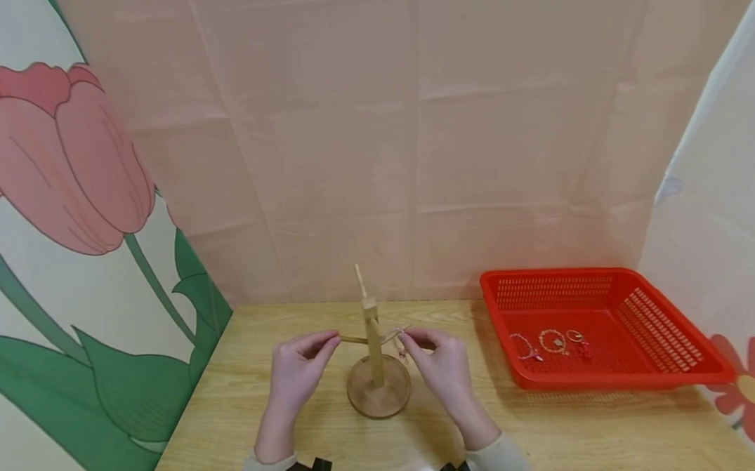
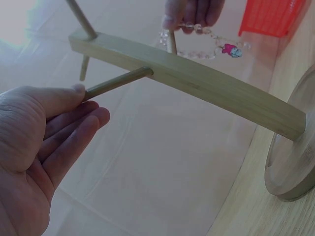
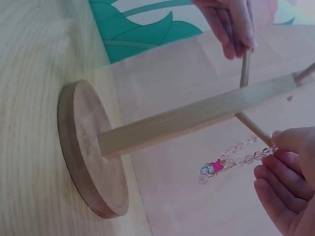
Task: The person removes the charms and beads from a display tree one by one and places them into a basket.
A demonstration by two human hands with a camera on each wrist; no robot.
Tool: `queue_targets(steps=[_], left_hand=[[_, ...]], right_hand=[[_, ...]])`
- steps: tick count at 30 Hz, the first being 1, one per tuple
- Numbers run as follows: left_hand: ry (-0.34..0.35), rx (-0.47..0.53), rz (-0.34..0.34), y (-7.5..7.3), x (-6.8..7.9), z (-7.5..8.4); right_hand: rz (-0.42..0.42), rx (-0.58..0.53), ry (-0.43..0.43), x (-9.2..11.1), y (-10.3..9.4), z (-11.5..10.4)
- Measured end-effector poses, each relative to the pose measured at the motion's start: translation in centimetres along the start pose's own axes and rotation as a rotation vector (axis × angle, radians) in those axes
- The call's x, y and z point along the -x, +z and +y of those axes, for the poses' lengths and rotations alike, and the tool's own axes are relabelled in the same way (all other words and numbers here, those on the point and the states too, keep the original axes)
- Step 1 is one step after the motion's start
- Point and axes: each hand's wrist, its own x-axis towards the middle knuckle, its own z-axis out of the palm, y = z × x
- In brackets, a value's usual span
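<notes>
A wooden stand (image 1: 375, 355) with a round base (image 3: 106, 187) and side pegs stands upright on the table, in the middle of the head view. My left hand (image 1: 298, 372) pinches the end of the left peg (image 2: 120, 84) between thumb and fingers. On the other side, my right hand (image 1: 442, 366) pinches a clear pink beaded bracelet (image 3: 248, 158) at the tip of the right peg (image 3: 253, 129). The bracelet hangs down from there with a pink-and-white character charm (image 3: 212, 167). Whether the peg passes through its loop is partly hidden by the fingers.
To the right sits a red plastic basket (image 1: 618, 378). Inside lie a pink bracelet with a charm (image 1: 525, 347), a beaded bracelet (image 1: 552, 342) and a small ring-shaped piece with a red pendant (image 1: 578, 343). A pink cloth backdrop (image 1: 374, 158) rises behind the table.
</notes>
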Motion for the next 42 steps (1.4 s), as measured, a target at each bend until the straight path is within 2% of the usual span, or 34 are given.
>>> queue_targets(steps=[8, 22, 28, 35, 42], left_hand=[[-0.008, 0.005, -0.005, 0.0, -0.1, 0.1], [-0.002, 0.002, 0.002, -0.2, -0.4, 0.1], [0.016, 0.002, 0.007, -0.1, -0.4, -0.1], [-0.003, 0.012, 0.005, -0.1, -0.2, 0.0], [-0.007, 0.021, 0.002, 0.0, -0.2, 0.1]], right_hand=[[0.03, -0.003, 0.018, -0.5, -0.9, 0.3], [0.099, 0.032, -0.035, -2.2, -2.9, 0.8], [0.088, 0.054, -0.021, -2.7, -4.6, 1.4], [0.055, 0.174, -0.017, -2.9, -7.1, 2.4], [0.048, 0.244, -0.041, -3.1, -9.6, 3.5]])
